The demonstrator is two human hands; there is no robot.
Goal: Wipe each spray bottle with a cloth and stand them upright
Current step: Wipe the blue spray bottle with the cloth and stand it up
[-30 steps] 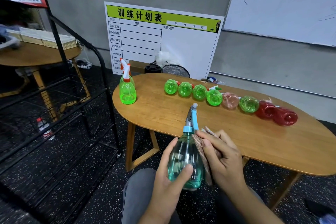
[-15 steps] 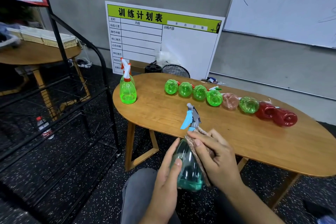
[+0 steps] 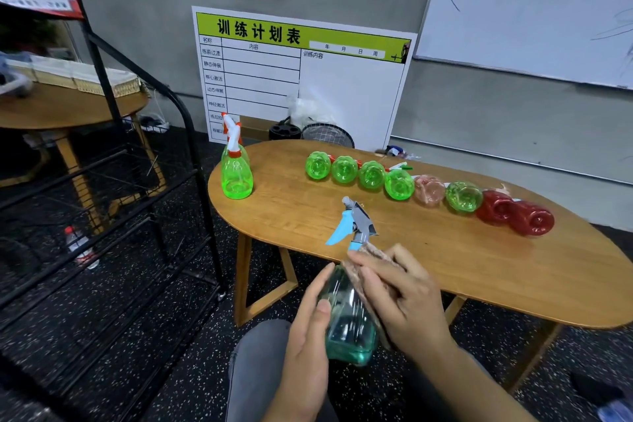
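A teal spray bottle point(image 3: 347, 322) with a grey and blue trigger head is upright over my lap, in front of the wooden table point(image 3: 445, 271). My left hand point(image 3: 308, 329) holds its body from the left. My right hand point(image 3: 400, 298) presses a brownish cloth point(image 3: 376, 255) against the bottle's neck and right side. One green spray bottle point(image 3: 236, 171) stands upright at the table's left end. Several green, pink and red bottles point(image 3: 399, 183) lie on their sides in a row across the table.
A black metal rack point(image 3: 144, 181) stands left of the table, with a water bottle point(image 3: 78, 247) on the floor behind it. A planning board point(image 3: 298, 79) leans on the wall behind. Another wooden table point(image 3: 68, 106) is at far left.
The teal bottle has turned, so its blue trigger now points left. My right hand with the cloth has slid up towards the bottle's neck.
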